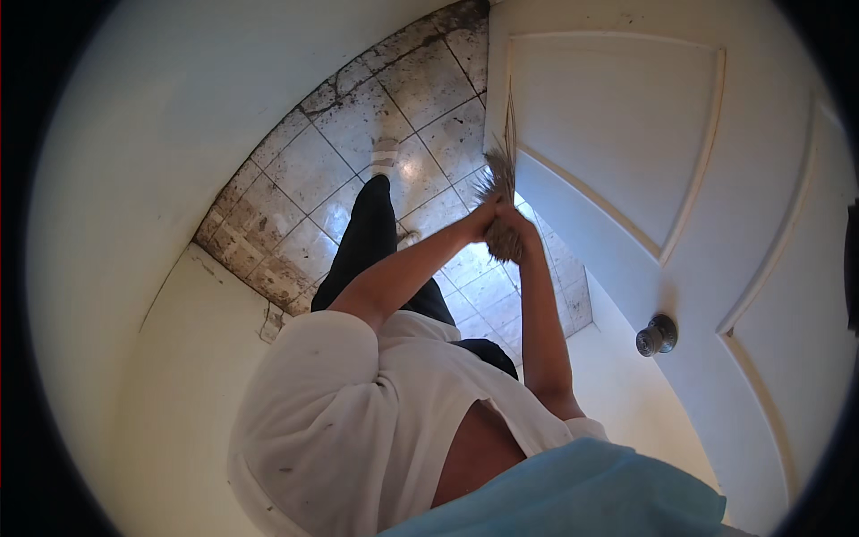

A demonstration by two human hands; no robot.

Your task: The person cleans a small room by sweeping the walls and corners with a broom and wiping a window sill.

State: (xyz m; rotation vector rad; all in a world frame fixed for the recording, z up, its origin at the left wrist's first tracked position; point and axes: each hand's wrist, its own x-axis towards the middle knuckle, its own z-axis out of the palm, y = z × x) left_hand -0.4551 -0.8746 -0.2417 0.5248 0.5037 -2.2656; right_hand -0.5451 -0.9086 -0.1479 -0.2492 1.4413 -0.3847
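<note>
Both hands are together around a bundle of thin, dry brown fibres (503,245), perhaps a hand broom, beside the edge of a white panelled door. My left hand (483,218) grips it from the left, and my right hand (520,218) closes on it from the right. Splayed fibres and a few long thin strands stick out above the hands, while a blunt, thick end shows below them. The fingers are partly hidden by the bundle and by each other.
The white door (604,134) with a dark metal knob (654,335) stands at the right. Stained floor tiles (288,194) with dark dirt along the edges lie ahead and to the left. A pale wall (168,134) curves along the left. One foot (384,158) is on the tiles.
</note>
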